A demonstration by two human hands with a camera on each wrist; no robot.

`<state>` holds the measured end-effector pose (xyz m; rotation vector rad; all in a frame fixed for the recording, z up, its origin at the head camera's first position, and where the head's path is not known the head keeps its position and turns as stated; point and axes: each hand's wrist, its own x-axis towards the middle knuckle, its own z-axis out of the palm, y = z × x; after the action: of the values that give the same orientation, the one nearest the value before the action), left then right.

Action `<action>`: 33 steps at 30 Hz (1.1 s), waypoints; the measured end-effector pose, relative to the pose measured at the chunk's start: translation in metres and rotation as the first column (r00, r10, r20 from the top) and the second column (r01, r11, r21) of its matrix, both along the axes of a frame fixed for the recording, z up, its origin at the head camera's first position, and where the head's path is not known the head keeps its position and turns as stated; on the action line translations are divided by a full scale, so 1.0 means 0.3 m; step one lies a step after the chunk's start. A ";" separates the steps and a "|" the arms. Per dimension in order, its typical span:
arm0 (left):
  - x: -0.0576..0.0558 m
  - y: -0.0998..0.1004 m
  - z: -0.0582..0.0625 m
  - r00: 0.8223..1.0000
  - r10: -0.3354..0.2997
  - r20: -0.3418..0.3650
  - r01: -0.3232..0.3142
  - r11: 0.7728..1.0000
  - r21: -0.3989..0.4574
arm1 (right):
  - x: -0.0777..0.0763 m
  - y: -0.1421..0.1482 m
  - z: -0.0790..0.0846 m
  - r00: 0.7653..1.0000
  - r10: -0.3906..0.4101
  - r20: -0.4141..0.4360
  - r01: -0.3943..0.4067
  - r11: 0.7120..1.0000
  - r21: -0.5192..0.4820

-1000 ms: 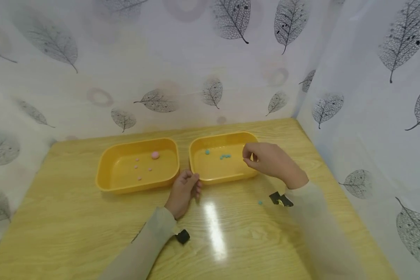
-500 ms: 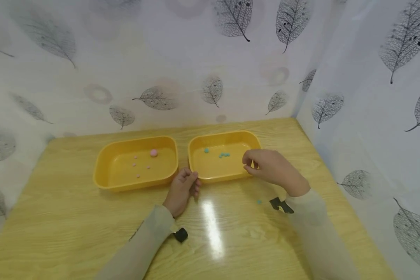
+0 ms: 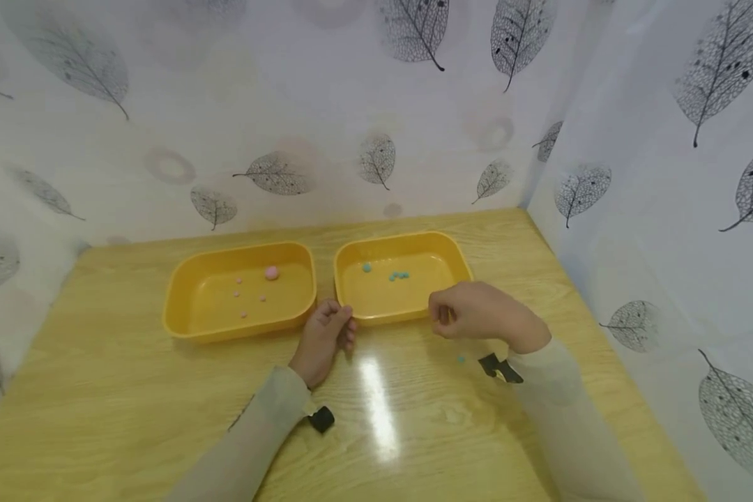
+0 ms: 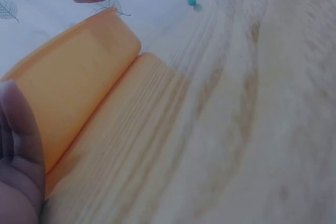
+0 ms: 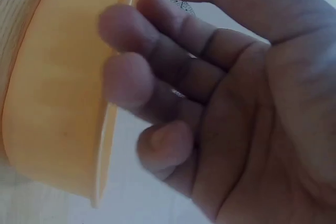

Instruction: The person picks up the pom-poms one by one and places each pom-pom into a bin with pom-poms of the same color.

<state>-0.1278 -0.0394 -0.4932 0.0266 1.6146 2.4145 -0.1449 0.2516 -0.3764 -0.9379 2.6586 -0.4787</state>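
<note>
At the front left corner of the right yellow tray [image 3: 359, 321], my left hand [image 3: 321, 343] grips the rim, its thumb at the top edge. In the left wrist view, part of this hand [image 4: 21, 150] lies against the tray's outer wall [image 4: 89, 72]. My right hand [image 3: 477, 315] hovers by the tray's front right corner, fingers loosely bent. No object shows among its fingers [image 5: 128, 80] in the right wrist view. Several small turquoise balls [image 3: 400, 275] and a larger one [image 3: 367, 267] lie in this tray. Another turquoise ball [image 3: 461, 360] lies on the table below my right hand.
A second yellow tray [image 3: 182, 328] stands to the left, with a pink ball [image 3: 272, 272] and several tiny pink ones [image 3: 263, 298] inside. The wooden table [image 3: 132, 411] meets leaf-patterned sheeting [image 3: 326, 104] at the back and right.
My right hand has come down and back from over the right tray to beside its front corner. My left hand keeps its place at the tray, and the balls lie as before.
</note>
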 end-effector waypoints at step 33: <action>-0.005 -0.006 -0.002 1.000 -0.002 0.013 0.003 1.000 -0.020 | 0.013 -0.053 -0.082 0.869 -0.218 0.444 0.117 0.963 0.243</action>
<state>-0.1293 -0.0410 -0.4938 0.0098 1.6324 2.3914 -0.1410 0.2357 -0.4010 -0.4533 2.2935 -0.3924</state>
